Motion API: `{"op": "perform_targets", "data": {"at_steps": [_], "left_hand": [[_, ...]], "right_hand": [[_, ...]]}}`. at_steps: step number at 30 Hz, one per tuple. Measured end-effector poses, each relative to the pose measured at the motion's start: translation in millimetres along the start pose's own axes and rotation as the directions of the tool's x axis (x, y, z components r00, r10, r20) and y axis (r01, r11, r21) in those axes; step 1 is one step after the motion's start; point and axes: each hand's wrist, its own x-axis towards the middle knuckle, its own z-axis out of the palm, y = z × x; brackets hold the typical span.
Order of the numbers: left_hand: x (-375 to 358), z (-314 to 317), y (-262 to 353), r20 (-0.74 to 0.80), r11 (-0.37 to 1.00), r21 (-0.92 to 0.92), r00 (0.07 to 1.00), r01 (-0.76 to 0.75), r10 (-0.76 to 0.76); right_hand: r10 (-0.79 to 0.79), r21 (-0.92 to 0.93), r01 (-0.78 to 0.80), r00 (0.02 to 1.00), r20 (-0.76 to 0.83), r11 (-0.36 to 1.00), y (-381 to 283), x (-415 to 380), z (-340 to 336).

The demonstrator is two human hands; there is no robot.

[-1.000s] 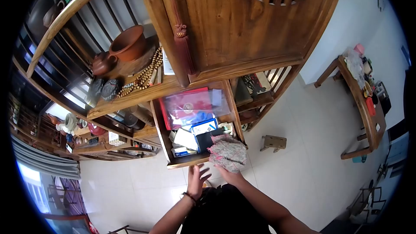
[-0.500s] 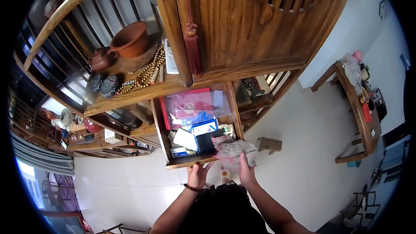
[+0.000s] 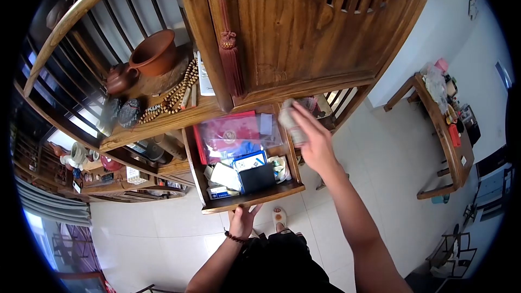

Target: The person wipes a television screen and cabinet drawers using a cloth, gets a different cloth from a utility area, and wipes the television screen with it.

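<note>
A wooden drawer [image 3: 296, 189] stands pulled out of the cabinet. My left hand [image 3: 242, 222], with a beaded bracelet at the wrist, is at its front edge, thumb and fingers closed on the wood from below. My right hand [image 3: 317, 144] is at the drawer's right side, wrapped round a bunched grey rag [image 3: 293, 125] that lies against the side near the cabinet. Inside the drawer are red booklets [image 3: 228, 138] in a clear sleeve, a black wallet-like case [image 3: 257, 179], a blue-edged card [image 3: 249, 161], white papers [image 3: 224, 176] and a small blue-and-white box [image 3: 219, 192].
On the shelf above are a clay cup [image 3: 153, 53], a small teapot [image 3: 119, 77], a bead string [image 3: 176, 96] and dark stones [image 3: 129, 114]. A red tassel [image 3: 232, 70] hangs on the cabinet door. At the right stands a wooden table [image 3: 453, 163] with items.
My right hand has moved forward from the drawer's front right corner to its right side, taking the rag along. The rag no longer covers the black case. My left hand stays at the drawer front.
</note>
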Motion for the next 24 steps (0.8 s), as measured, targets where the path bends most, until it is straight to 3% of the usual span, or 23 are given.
{"op": "perform_targets", "data": {"at_steps": [2, 5, 9, 12, 15, 20, 24], "left_hand": [[-1.1, -3.6, -3.4, -0.018, 1.0, -0.011, 1.0, -0.011, 0.011], [-0.8, -4.1, -3.6, -0.06, 0.999, -0.017, 0.998, -0.029, 0.028], [-1.1, -7.4, -2.8, -0.102, 1.0, 0.005, 0.995, -0.014, 0.015], [-1.9, -1.9, -1.5, -0.14, 1.0, 0.004, 0.99, -0.026, 0.026], [-1.3, 1.4, 0.5, -0.119, 1.0, 0.006, 0.993, -0.021, 0.022], [1.2, 7.7, 4.8, -0.102, 1.0, 0.0, 0.995, -0.009, 0.009], [-0.1, 9.8, 5.7, -0.125, 1.0, 0.003, 0.992, -0.012, 0.012]], "right_hand": [[-0.089, -0.081, 0.119, 0.948, 0.307, 0.99, 19.5, 3.5, 12.1], [-0.143, -0.09, 0.2, 0.892, 0.429, 0.976, 29.7, -8.2, 9.0], [-0.088, 0.027, 0.087, 0.86, 0.502, 0.996, 21.1, -48.9, -13.8], [-0.149, 0.105, 0.11, 0.844, 0.515, 0.988, 39.7, -81.1, -19.9], [-0.087, 0.071, 0.06, 0.871, 0.483, 0.996, 25.0, -58.9, -14.4], [-0.143, -0.026, 0.165, 0.914, 0.379, 0.986, 39.9, -6.6, 14.9], [-0.028, 0.107, -0.012, 0.929, 0.37, 0.994, 39.2, -20.2, 9.0]]}}
